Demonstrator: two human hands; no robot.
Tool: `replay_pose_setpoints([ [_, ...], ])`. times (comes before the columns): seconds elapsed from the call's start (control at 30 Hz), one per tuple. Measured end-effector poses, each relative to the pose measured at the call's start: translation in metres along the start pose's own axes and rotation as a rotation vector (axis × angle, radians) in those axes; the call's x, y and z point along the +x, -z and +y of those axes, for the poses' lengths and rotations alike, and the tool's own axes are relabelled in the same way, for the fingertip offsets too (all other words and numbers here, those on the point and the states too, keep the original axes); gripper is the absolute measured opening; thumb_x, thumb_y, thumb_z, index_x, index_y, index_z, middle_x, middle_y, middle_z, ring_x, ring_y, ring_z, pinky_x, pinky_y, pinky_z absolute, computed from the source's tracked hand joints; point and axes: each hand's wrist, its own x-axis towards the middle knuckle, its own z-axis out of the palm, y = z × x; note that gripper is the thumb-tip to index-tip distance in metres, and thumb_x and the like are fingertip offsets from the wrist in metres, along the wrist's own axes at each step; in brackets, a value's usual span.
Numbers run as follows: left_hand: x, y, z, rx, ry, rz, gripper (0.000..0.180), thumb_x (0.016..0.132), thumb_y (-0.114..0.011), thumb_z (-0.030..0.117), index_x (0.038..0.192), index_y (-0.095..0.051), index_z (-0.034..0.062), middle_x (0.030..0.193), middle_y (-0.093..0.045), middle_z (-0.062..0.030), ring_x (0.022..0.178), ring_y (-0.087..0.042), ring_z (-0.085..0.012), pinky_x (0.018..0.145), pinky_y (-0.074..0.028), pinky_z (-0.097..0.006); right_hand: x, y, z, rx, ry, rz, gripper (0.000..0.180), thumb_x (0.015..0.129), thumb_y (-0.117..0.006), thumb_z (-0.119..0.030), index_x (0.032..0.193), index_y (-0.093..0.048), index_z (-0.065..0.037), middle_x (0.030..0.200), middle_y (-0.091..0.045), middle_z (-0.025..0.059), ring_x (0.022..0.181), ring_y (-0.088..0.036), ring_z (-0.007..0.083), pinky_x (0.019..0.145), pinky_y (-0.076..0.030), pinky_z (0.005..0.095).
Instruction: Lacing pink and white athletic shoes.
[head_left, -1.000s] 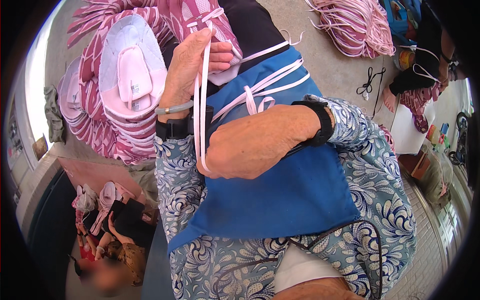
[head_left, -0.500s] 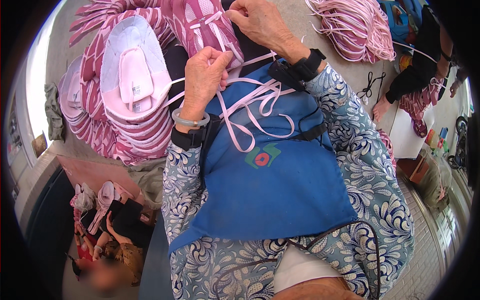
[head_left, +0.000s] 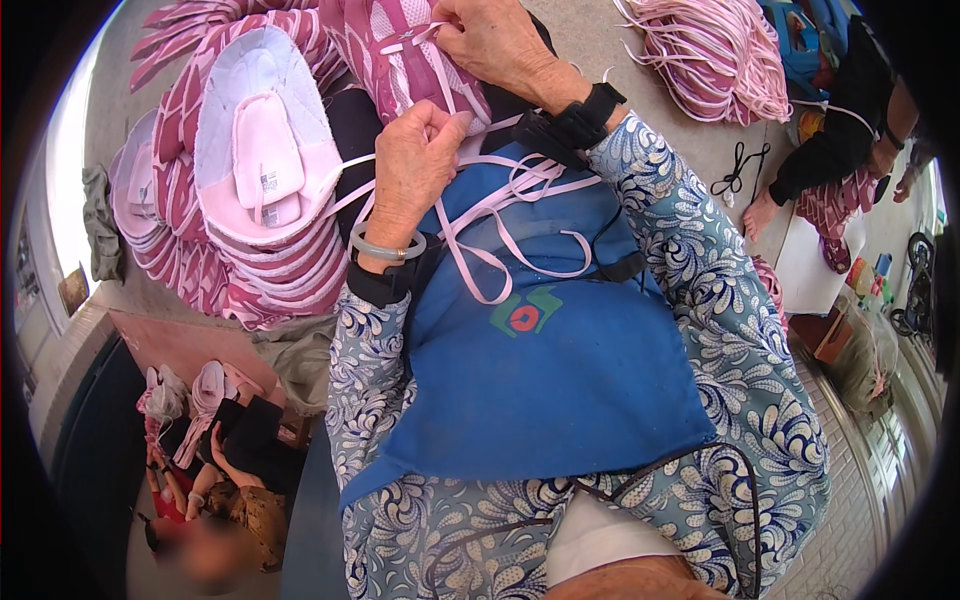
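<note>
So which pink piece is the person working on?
Start at the blue apron and go up to the two hands. The pink shoe piece lies under the right hand, apart from the nested stack. It alone has pink laces trailing over the apron.

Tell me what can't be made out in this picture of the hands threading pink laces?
Head view:
- Right hand fingertips: cut off by the top edge.
- Pink shoe upper lace holes: hidden under both hands.
- Left hand grip on the pink lace: closed fingers hide it.
- Lower left corner: blurred.
</note>
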Motion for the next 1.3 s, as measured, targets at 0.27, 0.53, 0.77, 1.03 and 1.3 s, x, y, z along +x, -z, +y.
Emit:
replay_pose_setpoints([
  [0.27,0.003,0.002,-0.014,0.156,-0.147,0.028,0.025,0.085,-0.064,0.018,0.068,-0.053,0.0035,0.05,-0.048,0.0016,0.041,-0.042,-0.0041,0.037,-0.03,-0.02,-0.003,-0.008,0.007,0.241,0.065,0.096,0.014,0.077,-0.056,-0.011,0.084,-0.062,0.0,0.076,-0.06,0.0182,0.067,-0.058,0.0317,0.066,-0.047,0.0393],
  [0.53,-0.006,0.013,-0.006,0.262,-0.103,0.048,0.026,0.081,-0.064,0.02,0.071,-0.055,-0.002,0.058,-0.056,-0.0119,0.05,-0.051,-0.0176,0.051,-0.043,-0.03,0.001,0.001,0.022,1.426,-0.497,-0.392,0.011,0.086,-0.057,-0.008,0.095,-0.058,-0.003,0.073,-0.059,0.0031,0.045,-0.04,0.0031,0.038,-0.027,0.0149],
  [0.77,-0.024,0.027,0.017,0.218,-0.174,-0.032,0.026,0.085,-0.063,0.019,0.068,-0.052,0.0018,0.055,-0.042,0.003,0.052,-0.034,-0.0045,0.045,-0.028,-0.024,0.009,-0.007,0.037,1.176,-0.476,-0.282,0.007,0.08,-0.058,-0.005,0.086,-0.059,-0.002,0.068,-0.058,0.0029,0.044,-0.041,0.005,0.037,-0.028,0.0183],
  [1.03,-0.048,0.025,0.017,0.242,-0.167,-0.107,0.026,0.084,-0.062,0.018,0.07,-0.052,-0.0014,0.055,-0.046,-0.0048,0.053,-0.039,-0.0098,0.049,-0.034,-0.027,-0.006,0.007,0.021,0.398,-0.128,-0.047,0.014,0.078,-0.057,-0.009,0.087,-0.061,0.001,0.067,-0.059,0.0069,0.057,-0.054,0.0148,0.053,-0.043,0.0303],
  [1.3,-0.061,0.032,0.04,-0.236,-0.103,-0.262,0.037,0.098,-0.043,0.03,0.069,-0.046,0.0068,0.045,-0.031,0.0045,0.035,-0.028,-0.0011,0.034,-0.029,-0.017,-0.038,-0.011,0.014,-0.219,0.168,0.009,0.031,0.089,-0.052,-0.031,0.114,-0.058,-0.013,0.092,-0.066,0.0153,0.081,-0.066,0.0294,0.068,-0.054,0.0374],
])
